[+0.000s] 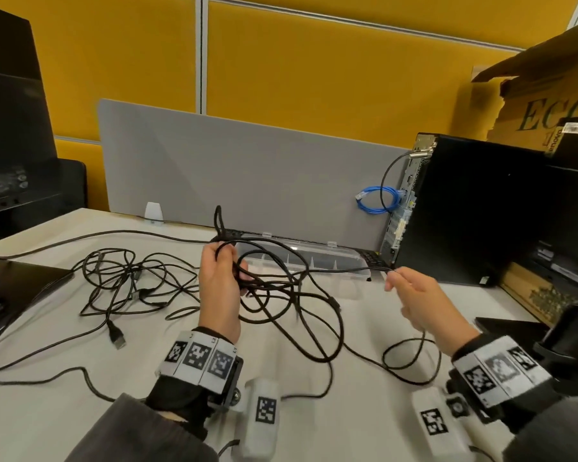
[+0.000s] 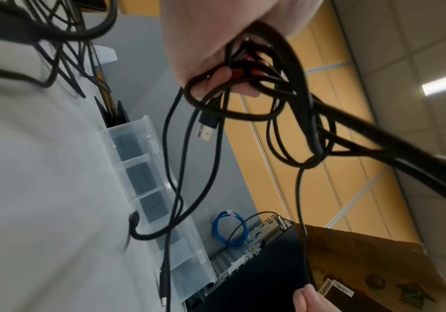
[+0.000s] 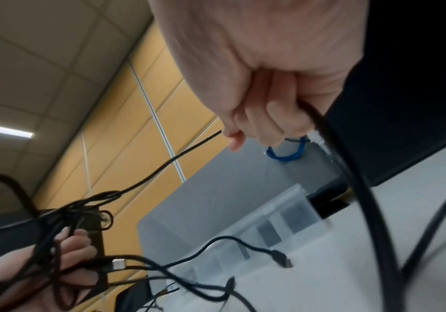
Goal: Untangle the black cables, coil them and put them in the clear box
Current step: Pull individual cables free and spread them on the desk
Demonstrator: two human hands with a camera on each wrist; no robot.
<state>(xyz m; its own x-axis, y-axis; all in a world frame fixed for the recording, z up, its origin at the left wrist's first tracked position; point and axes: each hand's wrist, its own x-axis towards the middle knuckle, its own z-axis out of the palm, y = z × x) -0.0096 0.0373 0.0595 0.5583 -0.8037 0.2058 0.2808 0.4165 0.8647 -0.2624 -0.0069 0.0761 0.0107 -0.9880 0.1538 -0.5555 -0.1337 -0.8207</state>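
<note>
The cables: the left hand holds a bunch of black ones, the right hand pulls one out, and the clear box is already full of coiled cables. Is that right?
Almost. The clear box holds no cables yet; the head view shows its compartments bare. The left hand does grip a bunch of black cables, and the right hand pulls one strand out.

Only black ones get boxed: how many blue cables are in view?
1: the blue cable hangs looped at the rear of the computer tower. Others could be hidden behind it.

Two hands [image 1: 219, 281], one clear box [image 1: 314, 261], one blue cable [image 1: 377, 201], one computer tower [image 1: 464, 211], one cardboard box [image 1: 544, 95]
</note>
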